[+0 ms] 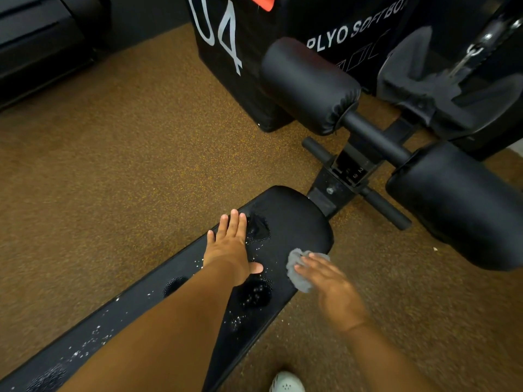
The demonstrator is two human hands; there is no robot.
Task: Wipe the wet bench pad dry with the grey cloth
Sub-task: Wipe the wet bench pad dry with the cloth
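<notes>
Two hands are over the black bench pad, which runs from the lower left up toward the foam rollers. The left hand lies flat and open on the pad, fingers spread, gripping nothing, just beside a pool of water. The right hand presses the bunched grey cloth against the pad near its right edge; the fingers rest loosely on top of the cloth rather than clenching it, and the hand is slightly blurred. Water shows in several places: the pool by the left fingertips, another patch below the left thumb, a third beside the forearm, and scattered droplets trailing down the pad's length. To do this step well, I would say the cloth wants opening out so more of it meets the surface, then long overlapping strokes from the rounded end downward, taking the pools first. The left hand seems to sit in the cloth's path and should probably lift clear.
</notes>
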